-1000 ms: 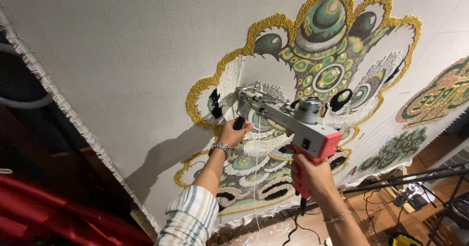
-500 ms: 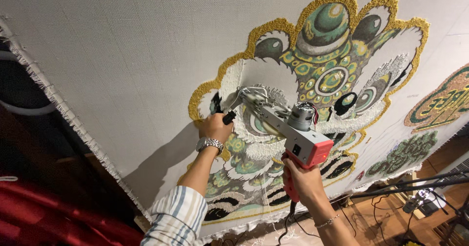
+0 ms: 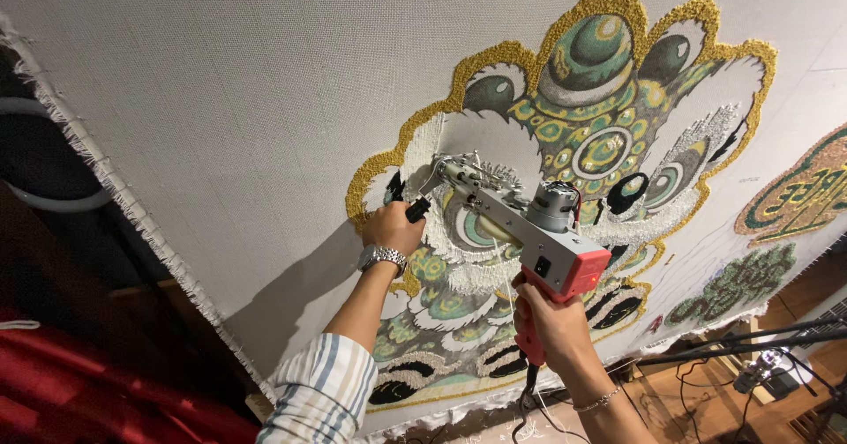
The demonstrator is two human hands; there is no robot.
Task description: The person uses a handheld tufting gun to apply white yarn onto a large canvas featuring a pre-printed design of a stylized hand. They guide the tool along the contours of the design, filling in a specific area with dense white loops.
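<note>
Pressing a tufting gun (image 3: 516, 219) against the stretched cloth (image 3: 221, 82), left hand (image 3: 393, 228) grasps its front handle, right hand (image 3: 547, 320) its red grip.

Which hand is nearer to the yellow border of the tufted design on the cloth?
Left. The left hand grips the tufting gun's black front handle just beside the yellow border; the right hand holds the red rear grip, farther away.

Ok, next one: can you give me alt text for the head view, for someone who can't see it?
Two hands press a red and grey tufting gun against a stretched pale cloth: the left hand grips its black front handle, the right hand its red rear grip. The gun's tip meets a partly tufted lion-head design in gold, green, white and black.
</note>
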